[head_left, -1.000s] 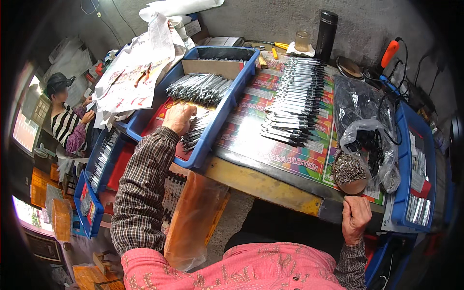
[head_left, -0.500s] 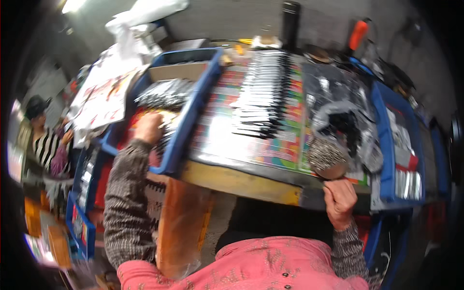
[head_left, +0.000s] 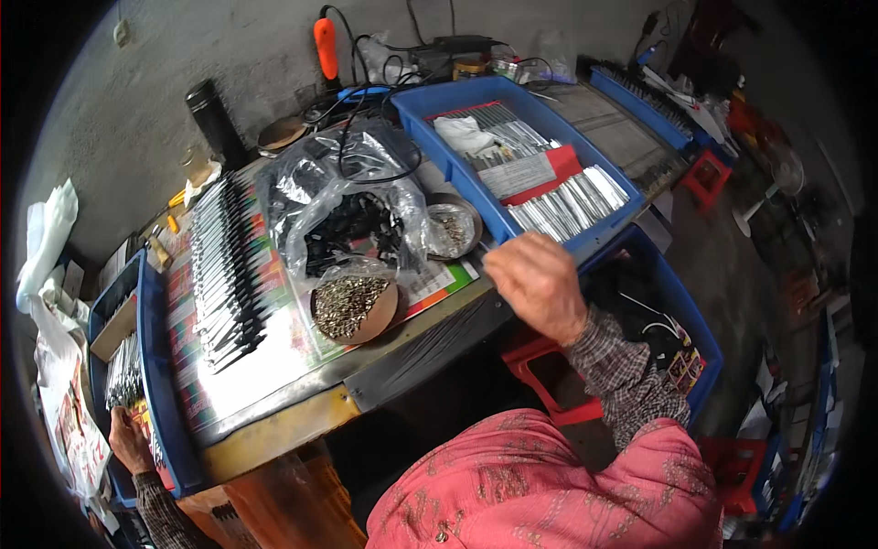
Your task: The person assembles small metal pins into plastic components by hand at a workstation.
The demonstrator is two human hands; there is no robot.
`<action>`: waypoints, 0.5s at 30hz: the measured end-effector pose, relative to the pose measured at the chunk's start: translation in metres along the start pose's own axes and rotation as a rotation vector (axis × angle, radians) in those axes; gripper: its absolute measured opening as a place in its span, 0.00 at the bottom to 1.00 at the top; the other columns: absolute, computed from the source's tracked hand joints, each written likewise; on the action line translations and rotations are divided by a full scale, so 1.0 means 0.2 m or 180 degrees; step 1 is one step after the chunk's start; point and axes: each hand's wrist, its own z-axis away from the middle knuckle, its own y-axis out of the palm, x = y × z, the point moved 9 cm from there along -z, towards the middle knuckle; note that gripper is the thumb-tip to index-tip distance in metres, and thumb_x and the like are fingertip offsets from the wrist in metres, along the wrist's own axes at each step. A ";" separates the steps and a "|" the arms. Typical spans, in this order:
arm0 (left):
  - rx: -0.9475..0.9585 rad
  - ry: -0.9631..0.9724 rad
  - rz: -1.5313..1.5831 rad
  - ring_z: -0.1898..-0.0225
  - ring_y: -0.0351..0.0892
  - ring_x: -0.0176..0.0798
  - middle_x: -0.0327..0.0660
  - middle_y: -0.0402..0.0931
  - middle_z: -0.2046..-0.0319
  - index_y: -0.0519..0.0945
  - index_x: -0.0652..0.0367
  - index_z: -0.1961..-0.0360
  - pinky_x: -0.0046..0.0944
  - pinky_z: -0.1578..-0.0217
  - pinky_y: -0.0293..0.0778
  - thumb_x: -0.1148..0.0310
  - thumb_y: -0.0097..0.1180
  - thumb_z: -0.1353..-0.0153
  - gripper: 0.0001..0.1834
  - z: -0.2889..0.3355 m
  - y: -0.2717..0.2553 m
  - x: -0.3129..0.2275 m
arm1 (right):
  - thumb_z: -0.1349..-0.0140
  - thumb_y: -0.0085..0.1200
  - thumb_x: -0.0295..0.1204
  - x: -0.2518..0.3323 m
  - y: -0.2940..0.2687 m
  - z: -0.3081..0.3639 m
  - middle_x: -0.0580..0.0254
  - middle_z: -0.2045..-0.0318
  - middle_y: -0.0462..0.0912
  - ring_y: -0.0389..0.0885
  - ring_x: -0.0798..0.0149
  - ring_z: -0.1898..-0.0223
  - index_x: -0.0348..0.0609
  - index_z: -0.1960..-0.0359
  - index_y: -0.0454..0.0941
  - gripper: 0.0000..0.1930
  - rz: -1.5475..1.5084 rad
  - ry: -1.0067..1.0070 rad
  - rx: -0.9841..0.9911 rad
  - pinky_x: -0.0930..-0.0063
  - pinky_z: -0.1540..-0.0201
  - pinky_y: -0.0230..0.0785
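My left hand (head_left: 131, 441) is at the blue tray (head_left: 174, 366) on the left, its fingers curled beside a pile of thin silver-and-black pieces (head_left: 123, 371). What it holds, if anything, is hidden. My right hand (head_left: 538, 282) is closed at the near edge of the right-hand blue tray (head_left: 572, 242), knuckles up; I cannot make out anything in it. That tray holds silver rods (head_left: 572, 203) and a red-and-grey packet (head_left: 535, 174). Between my hands lie a long row of slim silver-and-black rods (head_left: 215, 265), a round dish of small metal parts (head_left: 343, 305) and an open clear bag of black pieces (head_left: 357, 229).
A smaller dish (head_left: 453, 229) sits beside the bag. Behind stand a black flask (head_left: 215, 119) and an orange-handled tool (head_left: 325, 48) with cables. Below the table's right edge are a blue bin (head_left: 700, 334) and a red stool (head_left: 549, 380). White bags (head_left: 64, 384) hang at far left.
My view has swung to the right, bringing the right-hand tray into full sight. My right hand has moved from beside the metal-parts dish to that tray's edge. My left hand remains at the left tray.
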 end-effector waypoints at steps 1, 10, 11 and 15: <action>-0.0168 -0.0008 -0.0037 0.71 0.75 0.60 0.57 0.73 0.71 0.71 0.64 0.62 0.49 0.69 0.69 0.77 0.46 0.40 0.06 -0.01 -0.06 -0.11 | 0.49 0.58 0.23 -0.07 -0.05 0.00 0.60 0.73 0.77 0.76 0.56 0.68 0.41 0.71 0.77 0.03 0.0148 0.0030 -0.0037 0.63 0.65 0.69; -0.0295 -0.0063 0.1006 0.55 0.80 0.42 0.53 0.78 0.54 0.72 0.71 0.48 0.36 0.55 0.73 0.76 0.45 0.33 0.15 0.01 -0.25 -0.57 | 0.43 0.52 0.27 -0.96 -0.15 0.09 0.52 0.68 0.80 0.78 0.49 0.62 0.39 0.67 0.80 0.07 0.0855 0.1261 0.0653 0.59 0.59 0.70; -0.0321 0.0062 0.1363 0.58 0.80 0.39 0.51 0.79 0.55 0.72 0.71 0.48 0.34 0.56 0.73 0.75 0.45 0.32 0.15 0.01 -0.27 -0.65 | 0.43 0.52 0.27 -1.03 -0.13 0.10 0.51 0.68 0.79 0.78 0.49 0.61 0.40 0.66 0.81 0.08 0.0810 0.1470 0.0857 0.57 0.57 0.70; -0.0220 0.0094 0.1281 0.70 0.72 0.30 0.43 0.79 0.61 0.73 0.70 0.48 0.30 0.66 0.71 0.76 0.45 0.32 0.14 0.04 -0.30 -0.94 | 0.44 0.51 0.27 -1.14 -0.06 0.10 0.49 0.65 0.79 0.78 0.49 0.58 0.42 0.63 0.82 0.09 0.0803 0.1371 0.1015 0.58 0.54 0.69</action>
